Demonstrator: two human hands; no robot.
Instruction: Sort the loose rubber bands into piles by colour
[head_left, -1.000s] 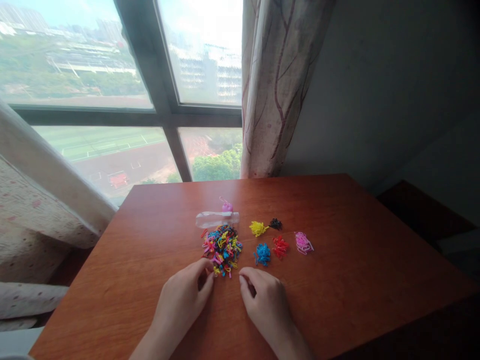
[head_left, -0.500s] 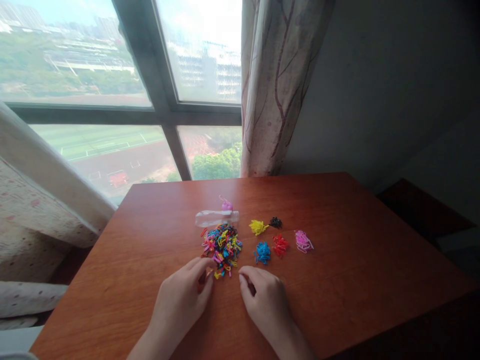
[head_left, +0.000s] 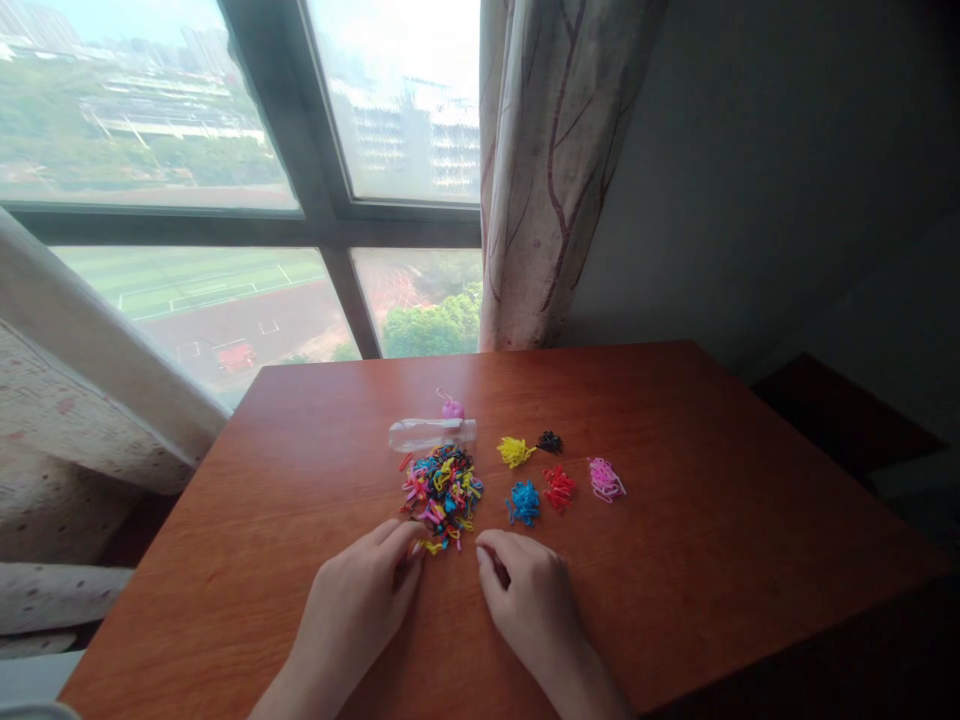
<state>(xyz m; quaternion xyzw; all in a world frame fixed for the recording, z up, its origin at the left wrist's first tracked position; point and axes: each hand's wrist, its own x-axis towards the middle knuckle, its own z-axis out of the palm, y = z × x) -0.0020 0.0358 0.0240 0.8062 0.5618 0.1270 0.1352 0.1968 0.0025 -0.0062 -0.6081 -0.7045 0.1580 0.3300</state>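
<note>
Window: grey frame [head_left: 326,228], daylight; green pitch [head_left: 225,275], trees [head_left: 431,328], buildings [head_left: 409,135] outside.
Curtains: right one [head_left: 555,170] with branch print, left one [head_left: 60,420] speckled.
Wall: dark [head_left: 735,200], right side.
Bench: reddish-brown wood [head_left: 690,560], below window.
Mixed pile: small loops [head_left: 442,485], pink, yellow, blue, black, red jumbled, mid-bench, just beyond the hands.
Sorted piles: right of mixed pile, one colour each. Yellow [head_left: 514,452] and black [head_left: 550,441] side by side at the back; blue [head_left: 523,504] and red [head_left: 559,488] nearer; pink [head_left: 605,480] farthest right.
Bottle: clear [head_left: 420,435], on its side behind mixed pile, mouth to the right.
Pink piece: small, rounded, with loop [head_left: 452,409], just behind bottle.
Left hand: at near-left edge of mixed pile [head_left: 364,590]; grip with finger and thumb bent toward each other, can't tell if a loop is pinched.
Right hand: just right of mixed pile's near end, apart from it [head_left: 531,590]; grip curled, fingertips close, contents can't be told.
</note>
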